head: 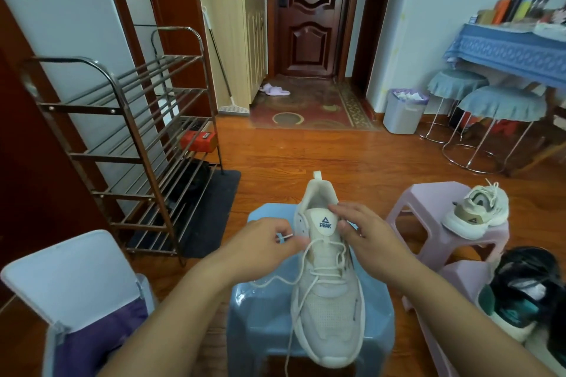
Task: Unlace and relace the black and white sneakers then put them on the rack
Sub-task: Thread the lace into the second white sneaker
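A cream-white sneaker [327, 300] with a PEAK logo on its tongue lies on a blue plastic stool [263, 324], toe toward me. My left hand [263, 245] pinches the tip of its white lace [288, 237] beside the upper eyelets. My right hand [364, 236] holds the right side of the collar, fingers reaching across the tongue. A loose lace end trails down over the stool's front. The second cream sneaker [476, 211] sits on a pink stool [428, 223] to the right. The metal shoe rack [128, 144] stands at the left.
A black, green and white sneaker [526, 294] lies at the far right. A bin with an open lid and purple liner [85, 309] stands at the lower left. A dark mat [211, 214] lies under the rack, which holds a red box [199, 141]. Stools and a grey bin stand beyond.
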The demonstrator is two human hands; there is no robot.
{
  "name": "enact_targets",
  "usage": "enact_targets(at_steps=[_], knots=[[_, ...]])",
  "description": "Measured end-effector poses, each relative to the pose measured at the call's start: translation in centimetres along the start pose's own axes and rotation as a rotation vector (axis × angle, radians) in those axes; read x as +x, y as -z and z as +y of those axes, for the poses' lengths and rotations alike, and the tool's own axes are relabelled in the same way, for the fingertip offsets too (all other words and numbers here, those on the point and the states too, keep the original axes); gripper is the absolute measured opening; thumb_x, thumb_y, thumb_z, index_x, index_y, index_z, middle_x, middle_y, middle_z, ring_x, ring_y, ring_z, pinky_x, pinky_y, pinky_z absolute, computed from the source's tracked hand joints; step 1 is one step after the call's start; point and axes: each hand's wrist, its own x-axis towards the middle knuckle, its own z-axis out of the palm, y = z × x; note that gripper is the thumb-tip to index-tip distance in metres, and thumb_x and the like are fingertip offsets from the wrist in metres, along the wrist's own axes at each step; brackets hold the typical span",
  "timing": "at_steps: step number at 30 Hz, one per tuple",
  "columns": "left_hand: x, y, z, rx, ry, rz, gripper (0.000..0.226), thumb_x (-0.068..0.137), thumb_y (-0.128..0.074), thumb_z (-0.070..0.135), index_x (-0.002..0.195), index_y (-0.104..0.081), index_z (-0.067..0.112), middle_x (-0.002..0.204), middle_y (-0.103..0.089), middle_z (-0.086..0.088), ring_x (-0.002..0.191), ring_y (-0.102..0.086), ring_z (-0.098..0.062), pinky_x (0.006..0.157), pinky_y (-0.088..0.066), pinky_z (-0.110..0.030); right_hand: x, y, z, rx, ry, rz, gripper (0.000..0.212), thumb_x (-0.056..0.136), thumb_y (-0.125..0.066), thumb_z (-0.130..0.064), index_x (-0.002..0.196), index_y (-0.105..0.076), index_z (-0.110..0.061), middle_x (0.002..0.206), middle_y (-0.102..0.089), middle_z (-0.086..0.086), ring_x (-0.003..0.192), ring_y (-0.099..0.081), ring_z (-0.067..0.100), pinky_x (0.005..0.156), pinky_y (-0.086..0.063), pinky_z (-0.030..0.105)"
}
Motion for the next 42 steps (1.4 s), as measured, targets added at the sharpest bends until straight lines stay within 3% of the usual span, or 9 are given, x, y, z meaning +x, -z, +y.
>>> enact_targets(at_steps=[2, 5, 12, 19, 24, 28, 32, 36, 42], knots=[[-0.4, -0.7, 0.8, 0.067, -0.013, 0.006, 0.04, 0.082, -0.064, 0.07, 0.083, -0.062, 0.03, 0.069, -0.063, 0.013, 0.062, -0.059, -0.005, 0.059, -0.047, -0.028, 0.0, -0.1, -0.2, 0.023, 0.006, 0.008, 0.038, 0.105, -0.048, -0.026, 0.142, -0.055, -0.031, 0.145, -0.048, -0.012, 0.137, -0.041, 0.007, 0.115, -0.037, 0.041], [-0.9, -1.5, 1.9, 0.291, -0.118, 0.059, 0.026, 0.095, -0.06, 0.052, 0.088, -0.059, 0.027, 0.067, -0.055, 0.009, 0.066, -0.053, -0.013, 0.058, -0.039, -0.033, -0.1, -0.2, -0.1, 0.004, 0.013, 0.012, 0.038, 0.105, -0.048, -0.026, 0.142, -0.055, -0.03, 0.144, -0.049, -0.012, 0.135, -0.042, 0.007, 0.115, -0.036, 0.04], [-0.8, 3.4, -1.8, -0.261, 0.133, 0.548, 0.032, 0.096, -0.065, 0.026, 0.075, -0.057, 0.004, 0.056, -0.043, 0.001, 0.056, -0.041, -0.018, 0.057, -0.029, -0.035, -0.2, 0.0, -0.1, -0.151, 0.001, 0.01, 0.04, 0.106, -0.043, -0.031, 0.145, -0.051, -0.033, 0.148, -0.046, -0.013, 0.135, -0.04, 0.014, 0.115, -0.033, 0.037], [-0.6, 3.1, -3.8, -0.209, 0.282, 0.506, 0.032, 0.094, -0.069, 0.034, 0.07, -0.063, 0.014, 0.048, -0.05, 0.007, 0.054, -0.049, -0.02, 0.057, -0.036, -0.033, -0.4, -0.1, -0.4, -0.254, 0.005, 0.009, 0.041, 0.107, -0.038, -0.028, 0.147, -0.049, -0.032, 0.151, -0.044, -0.01, 0.133, -0.04, 0.018, 0.113, -0.035, 0.034], [-1.2, 3.0, -3.8, -0.064, 0.359, 0.343, 0.032, 0.106, -0.045, 0.042, 0.099, -0.061, 0.016, 0.087, -0.062, -0.001, 0.08, -0.059, -0.016, 0.067, -0.042, -0.033, -0.5, -0.3, -0.6, -0.164, -0.002, 0.034, 0.041, 0.106, -0.041, -0.027, 0.146, -0.05, -0.031, 0.15, -0.044, -0.009, 0.137, -0.039, 0.016, 0.115, -0.033, 0.035], [-1.6, 2.7, -3.5, 0.015, 0.251, 0.361, 0.027, 0.106, -0.043, 0.031, 0.093, -0.066, 0.025, 0.091, -0.064, 0.005, 0.087, -0.061, -0.016, 0.077, -0.051, -0.037, -1.0, -0.3, -1.4, -0.126, 0.098, 0.162, 0.036, 0.101, -0.057, -0.024, 0.135, -0.059, -0.036, 0.15, -0.037, -0.01, 0.139, -0.03, 0.013, 0.108, -0.027, 0.028], [-2.3, 1.6, -1.8, -0.154, 0.124, 0.347, 0.023, 0.102, -0.055, 0.027, 0.09, -0.075, 0.028, 0.075, -0.066, 0.006, 0.068, -0.06, -0.011, 0.061, -0.047, -0.025, -1.5, -1.6, -2.4, -0.26, 0.243, 0.178, 0.016, 0.086, -0.076, -0.025, 0.101, -0.073, -0.029, 0.148, -0.044, -0.001, 0.138, -0.03, 0.023, 0.11, -0.028, 0.038], [-2.4, 0.5, -0.9, -0.353, 0.103, 0.353, 0.018, 0.101, -0.059, 0.015, 0.099, -0.077, 0.018, 0.082, -0.073, -0.004, 0.073, -0.067, -0.013, 0.074, -0.056, -0.029, -2.1, -2.9, -3.0, -0.282, 0.323, 0.167, 0.011, 0.078, -0.083, -0.018, 0.083, -0.075, -0.024, 0.135, -0.055, -0.001, 0.13, -0.037, 0.022, 0.105, -0.033, 0.034], [-1.3, -1.0, -0.4, -0.443, 0.096, 0.307, 0.008, 0.093, -0.07, 0.01, 0.086, -0.072, 0.013, 0.072, -0.076, 0.001, 0.068, -0.071, -0.007, 0.072, -0.054, -0.025, -2.1, -2.2, -2.4, -0.17, 0.231, 0.216, 0.012, 0.091, -0.071, -0.024, 0.099, -0.079, -0.028, 0.135, -0.053, -0.009, 0.128, -0.032, 0.01, 0.106, -0.028, 0.029]])
